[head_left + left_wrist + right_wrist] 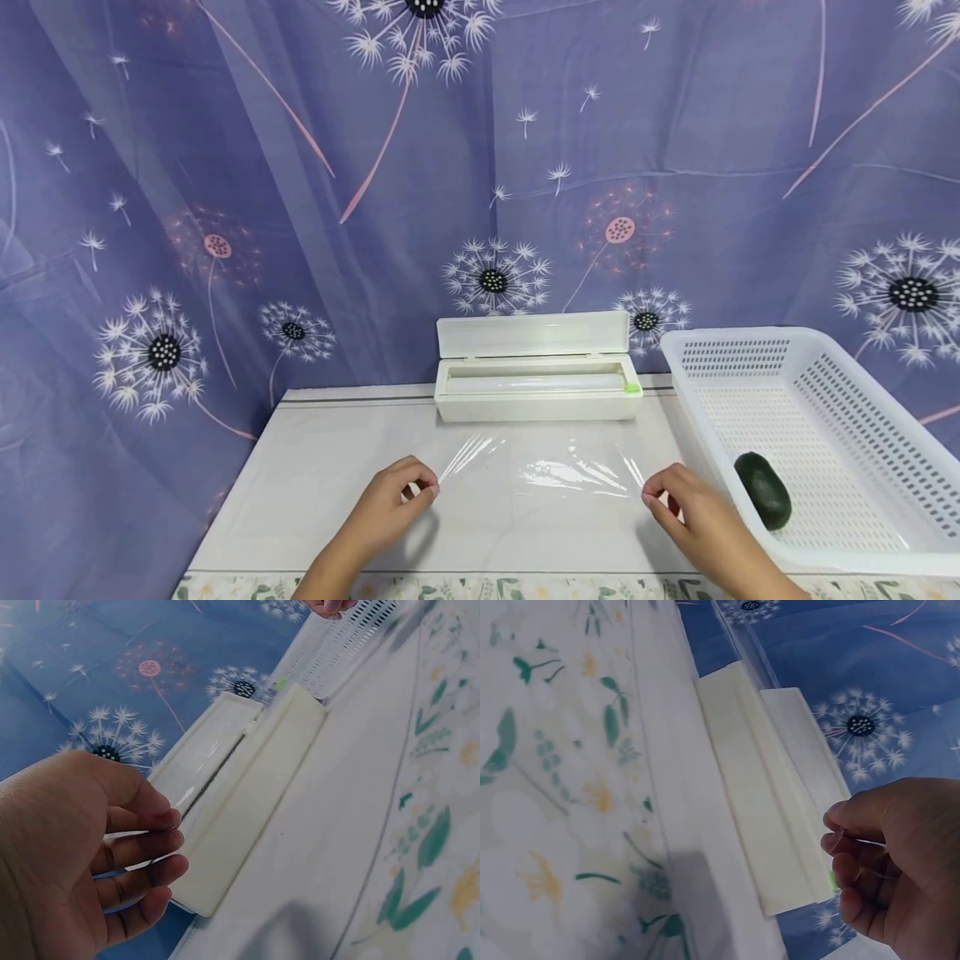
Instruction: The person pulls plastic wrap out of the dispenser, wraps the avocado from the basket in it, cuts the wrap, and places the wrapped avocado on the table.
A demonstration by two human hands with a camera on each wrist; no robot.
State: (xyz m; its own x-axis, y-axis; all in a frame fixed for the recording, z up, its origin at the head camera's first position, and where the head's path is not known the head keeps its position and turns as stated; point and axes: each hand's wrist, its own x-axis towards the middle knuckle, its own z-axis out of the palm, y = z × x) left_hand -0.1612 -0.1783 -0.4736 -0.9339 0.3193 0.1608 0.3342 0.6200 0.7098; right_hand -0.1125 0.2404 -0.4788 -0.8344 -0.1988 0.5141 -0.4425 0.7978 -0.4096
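A sheet of clear plastic wrap (562,475) stretches between the two hands in front of its dispenser. The left hand (393,504) pinches one corner between thumb and forefinger; in the left wrist view that hand (97,847) has its other fingers loosely bent. At the opposite corner the right hand (693,521) pinches the wrap, and a bit of film shows at the fingertips of the right hand (892,862) in the right wrist view. Behind the sheet stands the white wrap dispenser box (536,407), its lid (532,335) raised and a roll (532,382) inside. A green slider (632,388) sits at its right end.
A white perforated basket (810,392) stands on the right, holding a dark green vegetable (763,492) near its left wall. The table's white cloth (300,475) has a floral front border (562,587). A purple dandelion-print curtain (390,250) hangs behind.
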